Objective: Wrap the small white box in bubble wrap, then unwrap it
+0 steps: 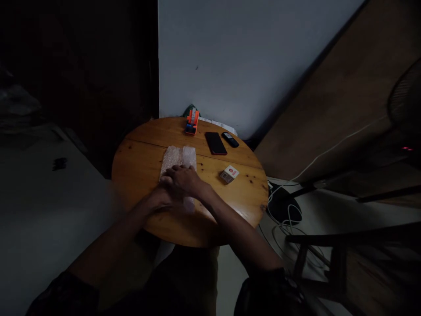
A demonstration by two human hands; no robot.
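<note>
A sheet of bubble wrap (pixel 173 157) lies on the round wooden table (pixel 134 175), with a folded strip along its right side. My right hand (pixel 186 177) rests across it, palm down, with the fingers stretched toward the left. Just below and partly under it is my left hand (pixel 162 196), smeared by motion. The left fingers are mostly hidden, so whether they grip the wrap does not show. The lower part of the wrap is covered by both hands.
An orange tape dispenser (pixel 192 122) stands at the table's far edge. To the right are a dark smartphone (pixel 215 143), a black keypad phone (pixel 230 139) and a small white box (pixel 229 174). Cables (pixel 286 224) and a dark stool (pixel 338 263) are on the right.
</note>
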